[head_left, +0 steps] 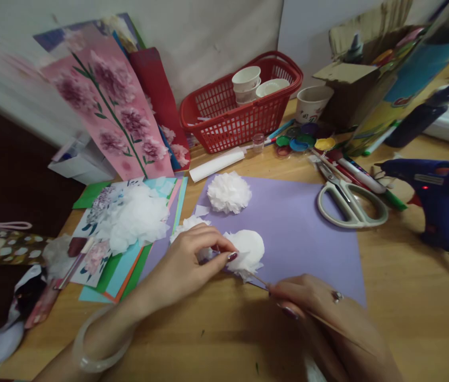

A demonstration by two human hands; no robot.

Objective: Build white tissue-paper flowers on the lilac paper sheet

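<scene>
My left hand [192, 262] pinches the edge of a white tissue-paper flower [248, 252] lying on the near corner of a purple paper sheet [299, 233]. My right hand [323, 313] grips a thin wooden stick [262, 281] whose tip touches the underside of that flower. A second, fluffier white tissue flower [229, 192] rests farther back on the sheet. A smaller bit of white tissue [186, 225] lies by my left fingers.
White scissors [347, 201] lie at the sheet's right edge, a blue glue gun [442, 199] beyond them. A red basket [244, 114] with paper cups, markers and paint pots stand behind. At left lie coloured papers with a tissue pile [137, 217] and a pink flower picture [108, 111].
</scene>
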